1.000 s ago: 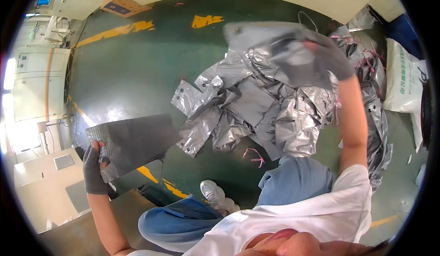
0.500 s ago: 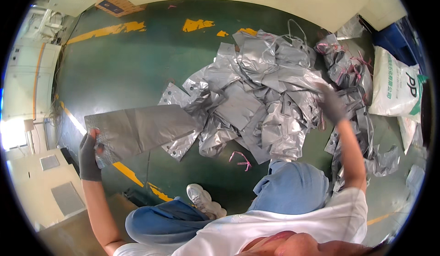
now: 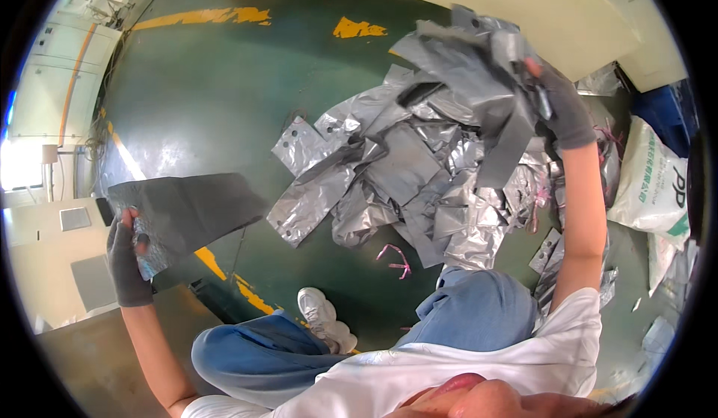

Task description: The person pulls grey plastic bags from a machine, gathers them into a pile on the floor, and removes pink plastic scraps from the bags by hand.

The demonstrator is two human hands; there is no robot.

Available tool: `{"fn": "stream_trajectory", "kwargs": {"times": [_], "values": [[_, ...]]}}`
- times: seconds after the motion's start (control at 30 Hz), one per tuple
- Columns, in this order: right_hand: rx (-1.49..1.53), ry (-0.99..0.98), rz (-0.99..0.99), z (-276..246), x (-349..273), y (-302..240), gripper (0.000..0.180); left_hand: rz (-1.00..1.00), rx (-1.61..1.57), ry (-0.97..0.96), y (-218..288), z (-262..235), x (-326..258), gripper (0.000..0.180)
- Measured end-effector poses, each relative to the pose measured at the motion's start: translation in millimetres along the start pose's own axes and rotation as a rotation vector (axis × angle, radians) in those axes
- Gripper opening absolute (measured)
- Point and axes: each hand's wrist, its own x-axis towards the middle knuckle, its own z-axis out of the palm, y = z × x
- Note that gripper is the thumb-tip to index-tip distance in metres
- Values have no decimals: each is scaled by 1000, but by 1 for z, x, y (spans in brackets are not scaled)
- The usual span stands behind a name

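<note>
My left hand [image 3: 129, 257], in a grey glove, grips one end of a flat stack of grey foil bags [image 3: 187, 210] held out at the far left. Raised at the upper right, my right hand [image 3: 562, 105], also gloved, is closed on a crumpled silver foil bag [image 3: 470, 66] lifted above the heap. A large pile of silver foil bags [image 3: 404, 175] lies on the dark green floor below it, between the two hands.
I sit with blue-jeaned knees [image 3: 479, 309] and a white shoe [image 3: 323, 317] near the pile. White sacks [image 3: 649, 186] stand at the right. Pink string scraps [image 3: 395, 257] lie on the floor. A cream wall [image 3: 568, 14] runs along the top, yellow floor marks [image 3: 206, 17] upper left.
My right hand went down into the pile and has come back up holding a silver bag. The left hand kept its stack, drifting slightly lower and left.
</note>
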Motion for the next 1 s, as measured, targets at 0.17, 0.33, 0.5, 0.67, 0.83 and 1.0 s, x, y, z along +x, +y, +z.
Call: {"fn": "stream_trajectory", "kwargs": {"times": [0.17, 0.33, 0.5, 0.67, 0.83, 1.0], "values": [[-496, 88, -96, -79, -26, 50, 28, -22, -6, 12, -18, 21, 21, 22], [-948, 345, -55, -147, -30, 153, 46, -107, -32, -30, -31, 35, 18, 23], [-1131, 644, -305, -92, -13, 133, 58, -107, -8, 24, -22, 41, 7, 26], [-1310, 733, 92, -90, 54, 139, 53, -60, 5, -113, -10, 51, -4, 25], [-376, 388, -119, -114, 46, 101, 20, -56, 67, -161, 15, 83, -21, 25], [24, 132, -375, -102, 15, 61, 23, -28, 25, -245, 16, 96, -16, 22]]}}
